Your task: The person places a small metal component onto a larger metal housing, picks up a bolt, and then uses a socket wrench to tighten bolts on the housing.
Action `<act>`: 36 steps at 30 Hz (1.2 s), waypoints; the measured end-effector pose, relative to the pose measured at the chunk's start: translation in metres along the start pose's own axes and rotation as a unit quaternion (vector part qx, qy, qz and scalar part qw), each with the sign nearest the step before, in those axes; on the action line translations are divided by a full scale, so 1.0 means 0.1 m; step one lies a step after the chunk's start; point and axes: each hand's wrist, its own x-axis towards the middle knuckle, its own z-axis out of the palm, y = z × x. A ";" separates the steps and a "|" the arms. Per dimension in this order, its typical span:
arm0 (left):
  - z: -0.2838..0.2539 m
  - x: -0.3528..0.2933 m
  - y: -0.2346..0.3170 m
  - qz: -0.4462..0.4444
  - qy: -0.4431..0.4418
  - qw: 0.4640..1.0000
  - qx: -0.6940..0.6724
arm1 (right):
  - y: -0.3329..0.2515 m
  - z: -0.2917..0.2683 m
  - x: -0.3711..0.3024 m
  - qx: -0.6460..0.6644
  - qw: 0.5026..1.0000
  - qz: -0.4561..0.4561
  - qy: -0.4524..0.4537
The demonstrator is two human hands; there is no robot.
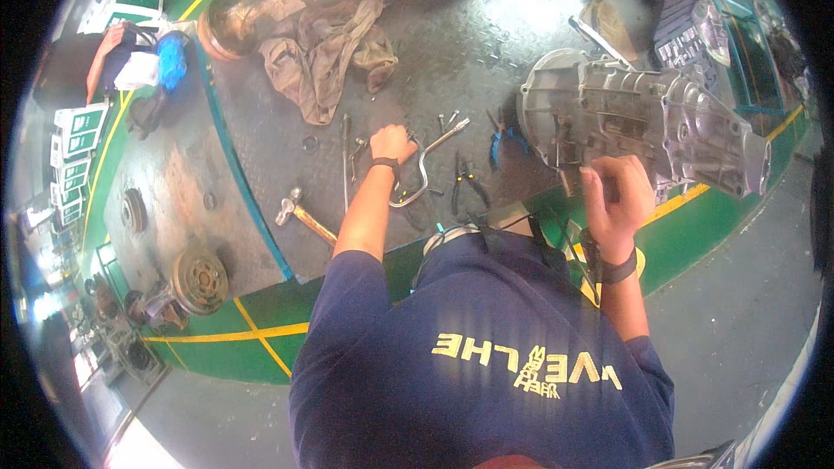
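Hanging near the grey gearbox housing (599,91) at the right end of the bench (443,52), the right hand (621,194) has its fingers bent inward. The left hand (393,144) is curled beside a cranked steel bar (424,172). I can't tell whether either grips anything.

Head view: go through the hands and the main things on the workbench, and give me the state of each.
Left hand: fingers curled, low among the tools; grip hidden.
Right hand: fingers bent, beside the gearbox housing; grip unclear.
Gearbox housing: lying lengthwise.
Cloth: crumpled.
Hammer: lying down.
Cranked bar: lying beside the left hand.
Black-and-yellow pliers: handles spread.
Blue-handled pliers: handles spread.
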 end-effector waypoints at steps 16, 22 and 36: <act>-1.81 -1.62 1.14 0.069 -0.093 0.423 -0.899 | -0.06 -0.32 -0.01 0.061 0.997 -0.037 -0.043; -2.29 -2.44 2.43 0.063 -0.123 0.490 -0.861 | -0.11 -0.95 -0.09 0.243 0.947 -0.074 -0.195; -1.94 -2.57 4.60 -0.038 -0.208 0.452 -0.866 | 1.83 -2.18 -0.71 0.224 0.974 0.004 0.036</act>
